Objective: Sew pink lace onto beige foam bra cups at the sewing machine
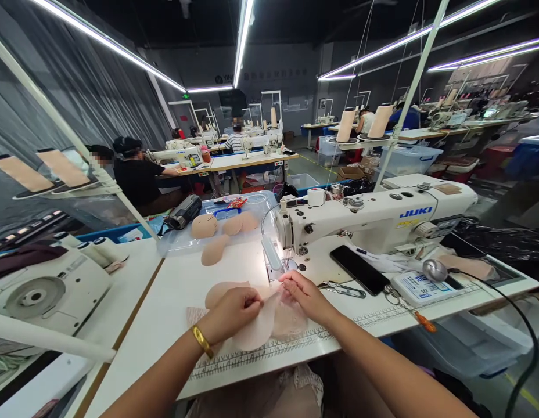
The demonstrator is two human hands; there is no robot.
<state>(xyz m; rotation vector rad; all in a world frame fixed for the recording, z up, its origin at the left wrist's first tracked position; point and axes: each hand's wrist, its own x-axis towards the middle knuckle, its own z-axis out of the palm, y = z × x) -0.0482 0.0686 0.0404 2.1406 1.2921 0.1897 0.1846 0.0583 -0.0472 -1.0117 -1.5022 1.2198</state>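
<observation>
Both my hands hold a thin, pale beige fabric piece (pixel 256 331) just in front of the sewing machine's (pixel 360 209) lit needle area. My left hand (pixel 234 313), with a gold bracelet at its wrist, is closed on the piece's left part. Pinched fingers of my right hand (pixel 304 296) grip its upper right edge, close to the presser foot. Under and beside them lie a beige lace piece (pixel 291 322) and a rounded beige cup (pixel 221 292). The tips of my left fingers are partly hidden.
Several beige cups (pixel 215 251) lie at the back left, most on a clear plastic lid (pixel 178 241). Right of the machine's needle are thread snips (pixel 345 289), a black phone (pixel 359 268) and a white box (pixel 421 287). A ruler tape (pixel 252 354) runs along the table's front edge.
</observation>
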